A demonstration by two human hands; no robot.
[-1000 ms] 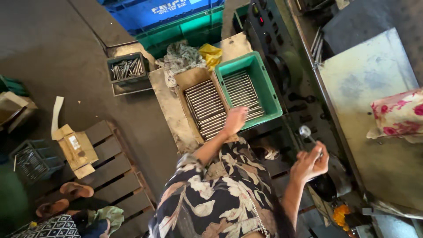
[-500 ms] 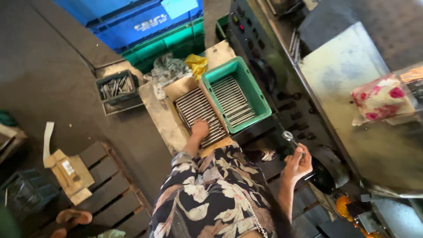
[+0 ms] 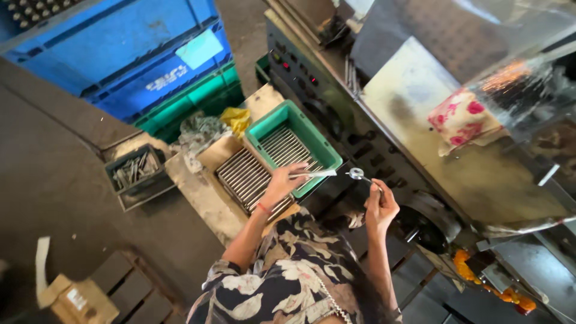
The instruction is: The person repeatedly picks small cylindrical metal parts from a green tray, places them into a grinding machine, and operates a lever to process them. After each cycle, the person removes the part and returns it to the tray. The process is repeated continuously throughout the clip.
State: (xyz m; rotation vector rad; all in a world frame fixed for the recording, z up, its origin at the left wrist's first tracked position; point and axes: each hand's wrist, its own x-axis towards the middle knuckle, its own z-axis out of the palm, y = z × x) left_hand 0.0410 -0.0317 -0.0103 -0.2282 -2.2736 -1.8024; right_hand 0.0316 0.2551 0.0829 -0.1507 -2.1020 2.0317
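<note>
Head view, frame centre: left hand (image 3: 281,183) pinches one rod (image 3: 313,174) over the green tray (image 3: 324,151), right hand (image 3: 379,207) grips a ring gauge (image 3: 356,174); rod likely stiff, light, oily, best held near one end.

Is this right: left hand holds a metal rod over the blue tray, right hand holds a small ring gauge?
Not quite. In the head view the tray under the metal rod is green, not blue; the blue crates are stacked further back. The rest stands: left hand holds the rod, right hand holds the small ring gauge.
</note>
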